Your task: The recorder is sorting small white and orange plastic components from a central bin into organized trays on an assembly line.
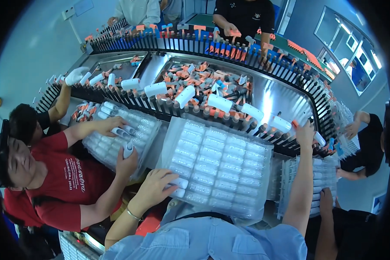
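Note:
At the near left corner of a clear plastic blister tray (223, 158), my left hand (154, 188) has its fingers curled over two white rounded plastic shells (177, 187). The tray lies before my chest, with rows of moulded pockets. My right arm stretches forward to the curved rack of dark upright posts (260, 130). Up there my right hand (306, 132) has its fingers closed at a post, beside a small orange piece (295, 124); what they hold is hidden. A white shell (281, 124) sits on the rack just left of that hand.
Beyond the rack, a metal basin (160, 80) holds heaped orange and grey parts. On my left, a person in red (73, 173) handles white shells over another tray (112, 147). More trays (316, 182) and a co-worker's hand (326, 201) are close on my right.

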Available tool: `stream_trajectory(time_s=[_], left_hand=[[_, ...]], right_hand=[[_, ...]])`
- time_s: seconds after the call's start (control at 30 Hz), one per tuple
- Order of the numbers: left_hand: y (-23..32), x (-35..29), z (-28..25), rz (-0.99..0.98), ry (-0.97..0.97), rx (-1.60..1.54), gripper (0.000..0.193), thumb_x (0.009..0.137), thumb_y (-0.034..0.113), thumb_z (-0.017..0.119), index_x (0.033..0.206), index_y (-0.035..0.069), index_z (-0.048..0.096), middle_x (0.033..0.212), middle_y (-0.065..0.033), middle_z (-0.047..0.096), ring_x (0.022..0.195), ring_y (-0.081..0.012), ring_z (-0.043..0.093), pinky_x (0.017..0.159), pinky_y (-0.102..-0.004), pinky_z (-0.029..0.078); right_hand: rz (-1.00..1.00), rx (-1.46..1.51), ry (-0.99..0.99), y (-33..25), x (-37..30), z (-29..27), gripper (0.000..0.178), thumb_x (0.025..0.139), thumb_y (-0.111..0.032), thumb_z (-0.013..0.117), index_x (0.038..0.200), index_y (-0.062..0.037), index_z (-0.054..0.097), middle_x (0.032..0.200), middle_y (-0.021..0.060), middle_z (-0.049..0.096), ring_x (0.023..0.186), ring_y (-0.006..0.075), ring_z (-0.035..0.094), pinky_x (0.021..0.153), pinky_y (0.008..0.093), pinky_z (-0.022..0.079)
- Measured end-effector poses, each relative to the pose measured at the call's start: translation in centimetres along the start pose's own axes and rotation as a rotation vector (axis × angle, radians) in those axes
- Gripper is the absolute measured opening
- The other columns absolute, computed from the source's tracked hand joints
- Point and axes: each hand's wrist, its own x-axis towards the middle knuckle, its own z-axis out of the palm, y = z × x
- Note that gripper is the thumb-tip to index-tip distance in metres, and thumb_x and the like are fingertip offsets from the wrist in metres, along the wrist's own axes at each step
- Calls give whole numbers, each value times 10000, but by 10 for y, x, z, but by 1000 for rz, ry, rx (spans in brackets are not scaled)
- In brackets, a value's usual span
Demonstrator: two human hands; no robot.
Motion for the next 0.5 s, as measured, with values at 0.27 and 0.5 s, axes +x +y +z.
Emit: stream_trajectory(time_s=[0.27,0.5], left_hand=[[-16,8,-10,164,-52,88,305,767,166,615,1034,33,550,963,-111,565,959,-284,523,878,-427,365],[-24,26,-2,-108,449,-546,281,864,107,493,1107,-35,491,863,-65,570,694,-121,531,609,-262,449]], right_hand=[[-886,651,-120,-154,-184,-99,175,763,-104,601,927,-46,615,887,117,632,828,300,604,728,383,490],[-1316,661,-332,-233,-296,-61,92,687,-110,537,711,-28,570,709,101,567,709,236,591,569,330,493]])
